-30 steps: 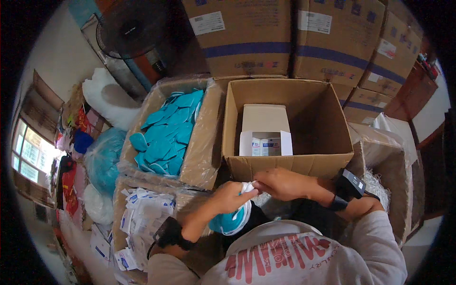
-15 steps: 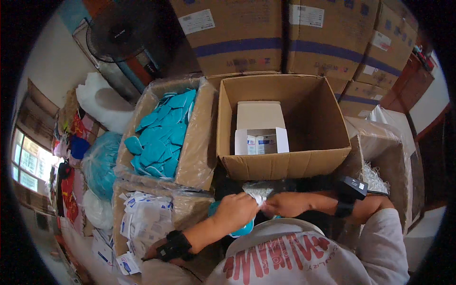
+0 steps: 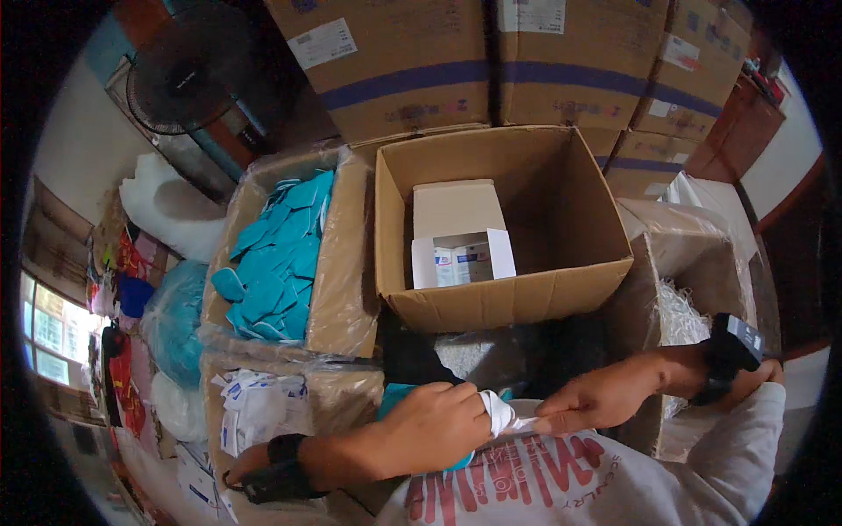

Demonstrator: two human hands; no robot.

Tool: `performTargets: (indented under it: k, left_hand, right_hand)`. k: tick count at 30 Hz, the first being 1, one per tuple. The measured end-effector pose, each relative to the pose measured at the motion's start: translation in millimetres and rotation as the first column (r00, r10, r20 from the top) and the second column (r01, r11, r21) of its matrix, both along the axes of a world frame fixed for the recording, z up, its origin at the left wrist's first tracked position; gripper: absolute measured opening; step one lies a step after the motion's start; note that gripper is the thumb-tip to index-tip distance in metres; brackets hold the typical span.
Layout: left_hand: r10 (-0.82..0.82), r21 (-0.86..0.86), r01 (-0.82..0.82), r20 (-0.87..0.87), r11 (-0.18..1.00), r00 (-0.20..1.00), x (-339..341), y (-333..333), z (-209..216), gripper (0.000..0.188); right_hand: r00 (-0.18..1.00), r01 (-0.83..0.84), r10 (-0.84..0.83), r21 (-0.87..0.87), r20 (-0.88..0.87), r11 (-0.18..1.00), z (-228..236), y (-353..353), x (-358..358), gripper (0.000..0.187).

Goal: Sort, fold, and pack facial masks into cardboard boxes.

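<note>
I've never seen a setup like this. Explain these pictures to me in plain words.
There is no machine here, just a person's bare hands. Every picture comes from the left of two wide fisheye cameras on that person's head, looking down, so straight edges bend near the rim. The left hand holds a bunched white strip, with teal material showing beside it; the right hand pinches the strip farther along. Each wrist wears a black device. Ahead, the open middle carton holds a white box. The upper-left carton holds teal pieces, the lower-left carton printed packets, and the right carton white strands.
</note>
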State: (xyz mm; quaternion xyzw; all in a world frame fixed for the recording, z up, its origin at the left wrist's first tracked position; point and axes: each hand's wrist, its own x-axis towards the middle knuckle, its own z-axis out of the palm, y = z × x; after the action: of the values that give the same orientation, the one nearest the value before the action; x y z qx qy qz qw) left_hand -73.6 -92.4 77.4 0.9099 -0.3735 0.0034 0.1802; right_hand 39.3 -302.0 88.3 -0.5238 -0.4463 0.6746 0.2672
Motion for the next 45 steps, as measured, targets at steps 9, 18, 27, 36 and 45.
performTargets:
  k: [9,18,27,36,45]
  left_hand:
    - [-0.027,0.057,0.027,-0.005,0.998,1.000,4.0,6.3,55.0,0.011]
    - [0.679,0.517,-0.604,0.060,0.607,0.732,-25.5,117.8,12.4,0.014]
    - [0.503,-0.165,-0.586,-0.364,0.794,0.784,20.0,62.4,-40.9,0.036]
    - [0.420,-0.318,-0.596,-0.475,0.737,0.773,38.7,55.6,-59.6,0.039]
    - [0.136,-0.334,-0.565,-0.763,0.754,0.632,46.6,59.8,-74.9,0.063]
  right_hand:
    - [0.975,0.006,-0.017,-0.048,-0.223,0.999,23.3,-5.9,7.6,0.033]
    - [0.907,0.329,-0.379,-0.251,-0.186,0.910,-42.0,-112.5,20.8,0.029]
    - [0.247,0.796,-0.892,-0.446,-0.378,0.409,-169.2,-36.5,11.0,0.017]
    - [0.194,0.844,-0.977,-0.494,-0.085,0.211,-295.7,6.6,-11.1,0.035]
    - [0.470,0.758,-0.637,-0.091,-0.611,0.646,-148.9,64.8,5.5,0.068]
